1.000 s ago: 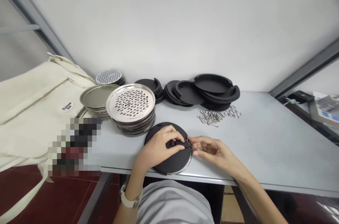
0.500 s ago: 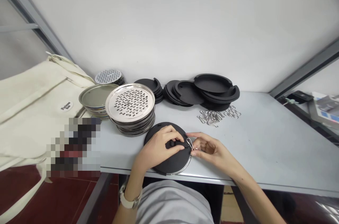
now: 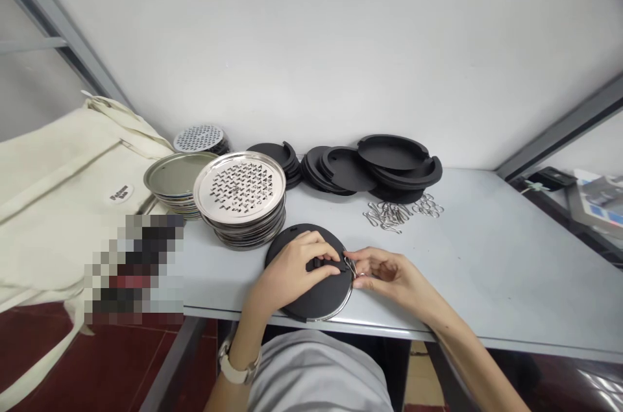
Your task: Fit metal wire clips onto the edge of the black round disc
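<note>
A round black cover (image 3: 306,295) with a shiny metal rim along its lower right lies flat near the table's front edge. My left hand (image 3: 302,269) rests on top of it, thumb and fingers pinched around a small black tab or clip (image 3: 335,265) near the cover's right side. At that right edge, my right hand (image 3: 382,272) grips a bent metal wire clip (image 3: 351,266) between thumb and fingers, its loop against the cover. How far the clip passes into the cover is hidden.
Stacked metal grater discs (image 3: 239,194) stand behind my left hand, beside plain metal discs (image 3: 179,175). Black round covers (image 3: 396,159) are piled along the wall. Loose wire clips (image 3: 388,215) and rings (image 3: 429,206) lie before them. A cream bag (image 3: 63,204) hangs at the left.
My right hand has tilted the wire clip slightly and closed its fingers nearer the cover's edge. My left hand stays on the cover, its fingertips slightly shifted.
</note>
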`<state>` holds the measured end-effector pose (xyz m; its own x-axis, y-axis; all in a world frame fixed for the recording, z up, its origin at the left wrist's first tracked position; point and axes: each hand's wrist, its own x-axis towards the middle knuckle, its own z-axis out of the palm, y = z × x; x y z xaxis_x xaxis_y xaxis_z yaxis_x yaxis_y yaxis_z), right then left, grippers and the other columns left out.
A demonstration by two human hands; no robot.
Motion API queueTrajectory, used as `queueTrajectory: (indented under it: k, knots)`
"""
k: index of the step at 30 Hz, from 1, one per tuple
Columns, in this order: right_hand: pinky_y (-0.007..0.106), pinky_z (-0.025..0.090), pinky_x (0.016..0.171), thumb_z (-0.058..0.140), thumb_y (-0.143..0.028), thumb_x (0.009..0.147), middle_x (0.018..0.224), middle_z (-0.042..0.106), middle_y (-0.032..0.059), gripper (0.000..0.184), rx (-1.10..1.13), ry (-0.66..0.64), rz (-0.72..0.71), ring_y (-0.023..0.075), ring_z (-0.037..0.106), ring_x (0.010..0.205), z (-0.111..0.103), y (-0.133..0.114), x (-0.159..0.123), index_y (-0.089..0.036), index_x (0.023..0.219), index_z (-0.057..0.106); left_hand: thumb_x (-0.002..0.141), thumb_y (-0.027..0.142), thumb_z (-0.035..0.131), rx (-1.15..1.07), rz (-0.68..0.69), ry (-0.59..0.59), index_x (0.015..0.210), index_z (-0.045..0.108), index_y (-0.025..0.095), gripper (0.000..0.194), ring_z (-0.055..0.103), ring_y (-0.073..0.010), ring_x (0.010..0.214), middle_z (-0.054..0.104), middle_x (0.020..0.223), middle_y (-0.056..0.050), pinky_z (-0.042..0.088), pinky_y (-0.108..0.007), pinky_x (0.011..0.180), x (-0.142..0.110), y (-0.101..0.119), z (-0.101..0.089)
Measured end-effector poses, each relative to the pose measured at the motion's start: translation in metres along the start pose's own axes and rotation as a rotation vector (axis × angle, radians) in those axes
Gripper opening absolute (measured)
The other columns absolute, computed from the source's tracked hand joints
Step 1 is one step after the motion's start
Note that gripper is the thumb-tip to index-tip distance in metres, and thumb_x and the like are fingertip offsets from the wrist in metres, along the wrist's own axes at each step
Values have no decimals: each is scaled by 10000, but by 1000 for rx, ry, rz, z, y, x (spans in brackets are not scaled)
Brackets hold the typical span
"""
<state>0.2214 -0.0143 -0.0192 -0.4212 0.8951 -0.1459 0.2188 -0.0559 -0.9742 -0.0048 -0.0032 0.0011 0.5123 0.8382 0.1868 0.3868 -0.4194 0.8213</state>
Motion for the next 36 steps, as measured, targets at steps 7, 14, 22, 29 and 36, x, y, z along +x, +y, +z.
queueTrajectory:
  k: [7,14,22,29,36]
  knots:
    - [281,492,715,811,-357,674,761,628,3,412,137,-63,34,138,592,717,-3,-2,8,-169,997,637,853,197,635,62,-2,22,892,659,221,52,557,-157,911,598,898,-1,439,-276,811,0,1,5]
    - [275,494,706,834,-324,636,735,636,-13,359,136,-107,68,125,602,687,-9,-5,14,-163,900,653,838,199,650,61,7,32,866,657,212,31,563,-166,892,592,857,-5,449,-287,793,3,-2,7]
    - [256,498,672,831,-291,634,710,654,-26,346,155,-175,86,110,620,653,-13,-6,21,-163,885,630,831,178,656,63,1,33,856,651,211,41,561,-159,887,576,855,2,441,-279,785,3,-2,8]
    - [271,506,689,828,-324,635,728,664,-18,405,133,-217,106,118,626,669,-16,-7,24,-165,949,627,826,174,658,83,3,39,840,646,206,36,560,-167,891,571,851,-4,439,-287,785,3,-2,9]
    - [256,486,674,817,-308,654,726,662,-22,380,119,-207,101,115,621,667,-15,-8,23,-171,956,633,852,186,638,112,-27,43,819,612,206,47,548,-166,939,560,883,3,420,-284,799,2,1,10]
